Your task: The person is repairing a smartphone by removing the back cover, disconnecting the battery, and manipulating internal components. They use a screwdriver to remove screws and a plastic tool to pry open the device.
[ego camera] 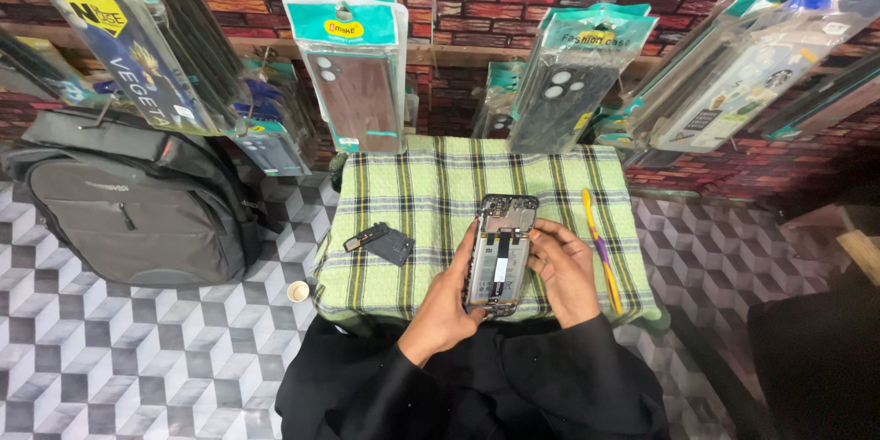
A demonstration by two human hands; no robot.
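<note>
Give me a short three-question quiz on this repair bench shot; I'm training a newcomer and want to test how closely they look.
1. True or false: the opened phone lies flat on the checked cloth, untouched by either hand.
2. Which thing lies to the right of the right hand? A) a grey backpack B) a yellow and purple tool C) a small dark part
3. Fill in: the left hand grips the phone along its ____ edge.

Key:
1. False; both hands hold it.
2. B, the yellow and purple tool.
3. Left.
</note>
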